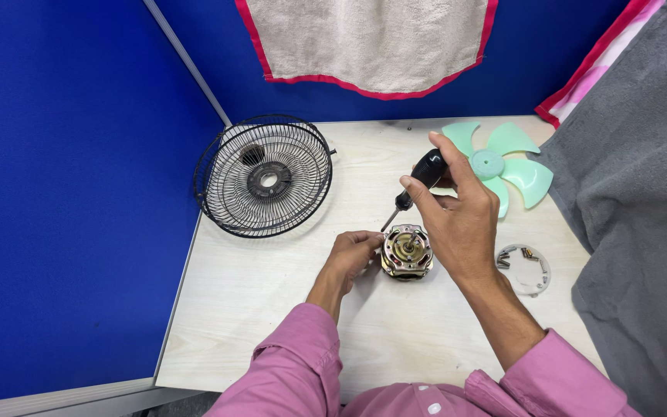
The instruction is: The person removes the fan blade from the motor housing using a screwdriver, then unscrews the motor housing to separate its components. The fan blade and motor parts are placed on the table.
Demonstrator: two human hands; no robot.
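Motor: we see a small fan motor (pixel 407 251), brass and silver in colour with copper windings showing, sitting near the middle of the pale wooden tabletop (pixel 272 309), shaft pointing up.

Left hand: our left hand (pixel 351 256) is curled against the motor's left side, fingers bent and touching its casing, steadying it; it is closed around the edge rather than spread flat.

Right hand: our right hand (pixel 457 212) is wrapped round the black handle of a screwdriver (pixel 414 189), thumb and fingers closed on the grip. The shaft slants down to the left, its tip at the motor's upper left edge, just beside the left fingers.

Fan guard: a black wire fan guard (pixel 264 176) lies at the tabletop's back left corner, well apart from the motor, with a round black hub in its centre.

Fan blade: a pale green plastic fan blade (pixel 503 164) lies at the back right, partly behind the right hand.

Small dish: a round whitish lid or dish (pixel 525 269) rests to the right of the right wrist, holding a few small dark and metal parts; we cannot tell exactly what they are.

Surroundings: blue partition walls (pixel 63 193) stand behind and to the left; a beige towel with red trim (pixel 372 42) hangs at the back, and a grey cloth (pixel 642 216) covers the right side.

Sleeves: both our arms wear pink sleeves (pixel 295 363).
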